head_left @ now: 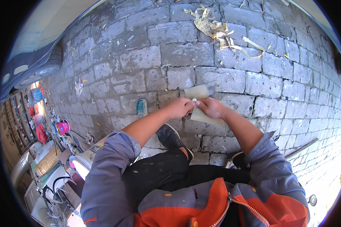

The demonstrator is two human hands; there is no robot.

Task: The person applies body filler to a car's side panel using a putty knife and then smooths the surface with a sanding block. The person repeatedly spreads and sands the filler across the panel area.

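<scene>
My left hand (180,107) and my right hand (211,106) meet in front of me, fingers closed around what look like the handles of two flat scrapers, with a bit of white and orange between the fingers. One pale grey blade (197,90) points away from me, and another (206,117) points toward me beneath my right hand. The handles are mostly hidden. A small teal and white object (141,108) lies on the paving left of my left hand.
Grey paving (269,90) carries crumpled pale tape strips (212,28) ahead. A vehicle's wheel (41,68) stands at upper left. Cluttered equipment, including a pink can (63,127), lines the left. A long bar (299,149) lies at right. My shoe (168,138) is below my hands.
</scene>
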